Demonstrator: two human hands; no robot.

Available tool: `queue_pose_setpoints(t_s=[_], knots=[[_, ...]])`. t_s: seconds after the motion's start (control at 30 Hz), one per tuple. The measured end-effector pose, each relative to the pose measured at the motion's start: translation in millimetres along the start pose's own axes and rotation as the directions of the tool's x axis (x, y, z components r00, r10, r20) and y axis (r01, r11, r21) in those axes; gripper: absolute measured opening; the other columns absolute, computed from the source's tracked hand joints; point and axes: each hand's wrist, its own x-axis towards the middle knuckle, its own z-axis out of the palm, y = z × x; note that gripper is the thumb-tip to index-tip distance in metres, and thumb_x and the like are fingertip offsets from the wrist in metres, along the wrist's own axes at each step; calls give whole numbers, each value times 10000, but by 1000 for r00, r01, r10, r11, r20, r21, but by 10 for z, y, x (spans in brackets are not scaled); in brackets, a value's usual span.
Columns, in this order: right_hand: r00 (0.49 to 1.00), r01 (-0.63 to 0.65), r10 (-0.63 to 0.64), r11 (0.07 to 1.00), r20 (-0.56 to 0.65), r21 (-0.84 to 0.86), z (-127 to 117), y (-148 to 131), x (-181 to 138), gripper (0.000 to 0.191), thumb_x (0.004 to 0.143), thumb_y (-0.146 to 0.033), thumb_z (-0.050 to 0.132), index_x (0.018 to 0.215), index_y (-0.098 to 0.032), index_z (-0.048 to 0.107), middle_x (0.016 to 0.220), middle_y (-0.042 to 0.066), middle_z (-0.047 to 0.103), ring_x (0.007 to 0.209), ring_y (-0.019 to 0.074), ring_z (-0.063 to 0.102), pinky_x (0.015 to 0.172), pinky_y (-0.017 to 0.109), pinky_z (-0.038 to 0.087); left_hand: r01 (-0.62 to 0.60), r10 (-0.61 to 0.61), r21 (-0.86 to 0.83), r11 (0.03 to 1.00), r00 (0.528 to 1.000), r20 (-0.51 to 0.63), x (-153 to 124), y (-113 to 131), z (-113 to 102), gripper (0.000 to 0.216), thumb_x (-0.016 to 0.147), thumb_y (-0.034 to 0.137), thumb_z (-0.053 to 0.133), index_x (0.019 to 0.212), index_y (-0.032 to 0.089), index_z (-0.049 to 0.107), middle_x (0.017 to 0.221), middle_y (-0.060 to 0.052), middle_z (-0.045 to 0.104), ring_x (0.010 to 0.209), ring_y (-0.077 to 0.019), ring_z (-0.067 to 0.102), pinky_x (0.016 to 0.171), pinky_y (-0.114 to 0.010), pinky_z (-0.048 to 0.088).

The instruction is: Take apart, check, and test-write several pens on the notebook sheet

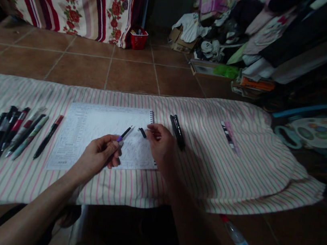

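My left hand (pixel 104 149) is closed around a pen (pixel 124 134) with a purple grip and a black front part, its thin bare tip pointing up and to the right. Close to that tip, at the fingertips of my right hand (pixel 159 140), is a small black pen cap (pixel 142 132); the fingers are curled and seem to pinch it. Under both hands lies a spiral-bound notebook (pixel 106 118) with pale, printed and scribbled pages. Just right of my right hand, a pair of black pens (pixel 178 132) rests on the striped cloth.
Several pens (pixel 10 133) lie in a row at the left, with one red-ended black pen (pixel 48 137) apart. A pink and black-white strip-like item (pixel 230 138) lies on the striped cloth (pixel 254 167) at right. A plastic bottle (pixel 240 243) is on the floor.
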Motion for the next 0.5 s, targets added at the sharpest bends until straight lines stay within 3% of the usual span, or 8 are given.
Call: queue_pose_setpoints(t_s=[0.27,0.5], knots=[[986,162,-146,945,78,-284,184,45,23,213,791,-207,606,993,-186,671,920,79,631,762,177,595,749,306,461,16,-16,3,1000,1000,-3,2,21,4,356,714,403,667,902,136,526,595,20,584,499,-118,572,437,-216,404],[985,164,-127,889,114,-427,181,35,3,232,805,-217,604,1029,-175,652,992,102,618,884,214,598,819,327,455,15,-15,5,1000,1000,6,8,-2,-27,365,724,404,649,929,136,511,593,25,582,514,-112,567,454,-209,406]])
